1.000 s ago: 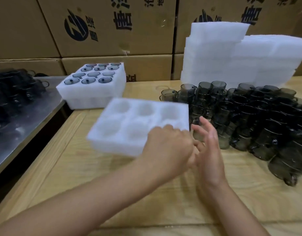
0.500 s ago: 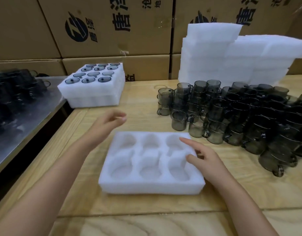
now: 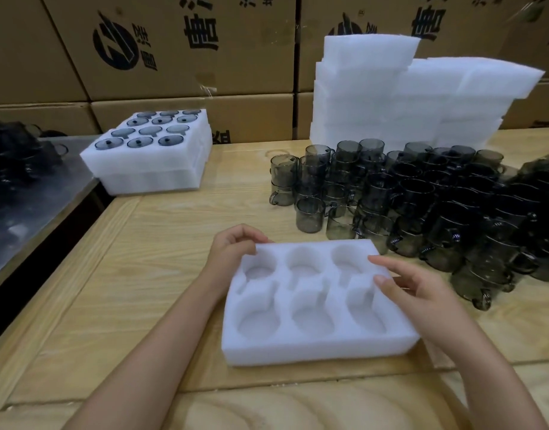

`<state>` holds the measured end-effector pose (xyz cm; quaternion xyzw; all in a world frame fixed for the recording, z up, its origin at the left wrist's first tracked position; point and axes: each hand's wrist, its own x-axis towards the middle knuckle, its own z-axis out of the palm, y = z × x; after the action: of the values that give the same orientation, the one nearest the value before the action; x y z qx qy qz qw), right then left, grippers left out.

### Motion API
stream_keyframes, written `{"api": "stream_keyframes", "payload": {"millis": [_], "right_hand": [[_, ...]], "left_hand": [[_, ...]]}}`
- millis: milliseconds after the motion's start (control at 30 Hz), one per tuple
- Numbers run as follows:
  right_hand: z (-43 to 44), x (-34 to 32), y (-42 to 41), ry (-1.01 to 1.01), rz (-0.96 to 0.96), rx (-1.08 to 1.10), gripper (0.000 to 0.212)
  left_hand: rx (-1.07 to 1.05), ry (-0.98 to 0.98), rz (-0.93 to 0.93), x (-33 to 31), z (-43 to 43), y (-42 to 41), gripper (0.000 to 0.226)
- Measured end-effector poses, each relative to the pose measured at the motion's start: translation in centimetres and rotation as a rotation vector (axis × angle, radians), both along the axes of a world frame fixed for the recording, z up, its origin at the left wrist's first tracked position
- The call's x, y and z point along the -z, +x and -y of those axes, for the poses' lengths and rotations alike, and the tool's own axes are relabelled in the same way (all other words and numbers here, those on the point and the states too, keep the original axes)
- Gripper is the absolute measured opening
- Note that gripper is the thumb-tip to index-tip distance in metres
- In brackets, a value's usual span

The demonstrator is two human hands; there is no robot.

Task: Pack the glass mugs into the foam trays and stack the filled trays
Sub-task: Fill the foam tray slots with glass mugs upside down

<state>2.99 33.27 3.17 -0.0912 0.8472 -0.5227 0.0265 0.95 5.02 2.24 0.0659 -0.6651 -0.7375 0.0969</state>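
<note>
— Mugs (image 3: 422, 209) of smoked glass stand in a big crowd on the wooden table (image 3: 174, 231), at the far right, in front of the pile of spare foam (image 3: 406, 97). One filled stack (image 3: 149, 150) waits at the far left.

— And the empty tray (image 3: 313, 299)?

— It lies flat, near and central, its long side running left to right, all six pockets empty. The mugs are just beyond its far right corner.

— Which hand is closer to them?

— The right hand (image 3: 422, 293), I judge. It hovers open over the right edge and holds nothing. The left hand (image 3: 236, 246) pinches the far left corner of the tray.
</note>
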Motion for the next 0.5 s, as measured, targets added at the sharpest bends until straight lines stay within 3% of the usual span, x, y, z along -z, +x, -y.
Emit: {"api": "stream_keyframes", "payload": {"millis": [100,200,233,333,400,500], "right_hand": [[-1.1,-0.9,0.1,0.429,-0.399,0.141,0.025],[-2.8,-1.8,0.0,0.54,-0.917,0.393,0.027],[-3.6,-2.0,-0.4,0.571,-1.004,0.49,0.026],[-5.7,-2.2,-2.4,0.654,-0.874,0.632,0.035],[-6.0,-2.2,-3.7,0.702,-0.713,0.582,0.042],[-5.9,-2.2,-4.7,0.829,-0.685,0.538,0.041]], "left_hand": [[-0.003,0.035,0.003,0.0,-2.0,-0.9,0.034],[0.002,0.07,0.008,0.3,-3.4,-1.5,0.042],[-0.007,0.077,0.006,0.5,-3.7,-1.6,0.042],[-0.051,0.07,-0.004,0.9,-4.1,-1.8,0.026],[-0.038,0.099,-0.026,1.0,-3.9,-1.6,0.018],[0.03,0.225,-0.046,1.1,-3.6,-1.7,0.019]]}}
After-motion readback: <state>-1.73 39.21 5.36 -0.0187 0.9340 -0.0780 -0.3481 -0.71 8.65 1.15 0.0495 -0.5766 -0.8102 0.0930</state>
